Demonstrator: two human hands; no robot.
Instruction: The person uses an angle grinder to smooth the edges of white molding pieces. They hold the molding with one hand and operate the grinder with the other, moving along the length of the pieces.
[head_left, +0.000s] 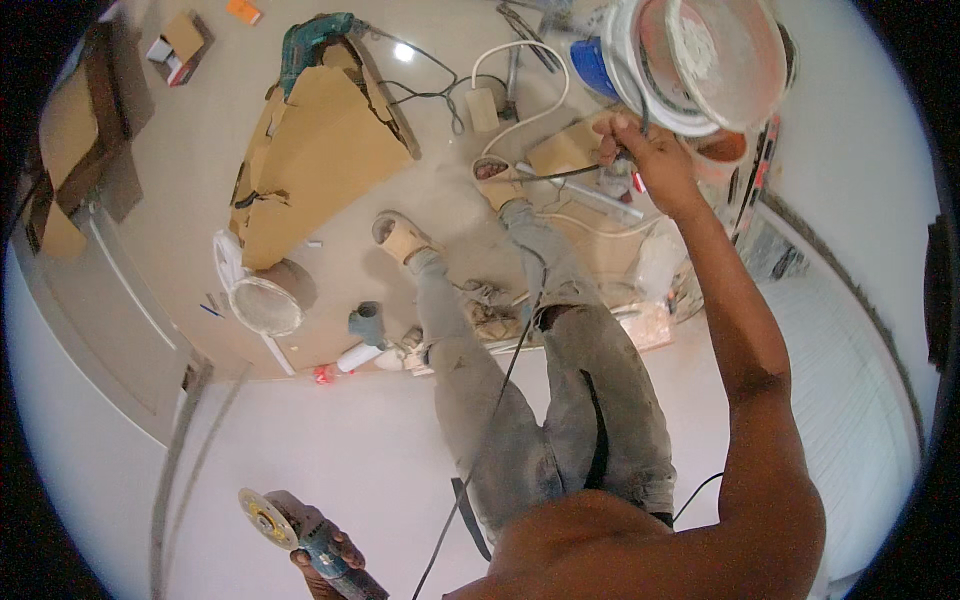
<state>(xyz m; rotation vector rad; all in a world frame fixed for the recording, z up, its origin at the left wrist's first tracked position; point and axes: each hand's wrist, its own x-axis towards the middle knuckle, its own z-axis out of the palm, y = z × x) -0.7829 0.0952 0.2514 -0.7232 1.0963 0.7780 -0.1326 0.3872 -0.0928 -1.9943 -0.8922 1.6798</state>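
At the lower left, my left hand is wrapped round the body of a blue-green angle grinder. Its pale yellowish disc faces up and left, apart from everything else. My right arm is stretched out toward the upper right. There my right hand has its fingers closed on a thin black cable, just below a white bucket. The cable droops across my legs down to the lower edge. Whether a plug sits in the fingers, I cannot tell.
A green power tool lies by a large cardboard piece. A white extension socket with its lead lies on the floor. A dusty white pail, cardboard boxes and a door are at the left.
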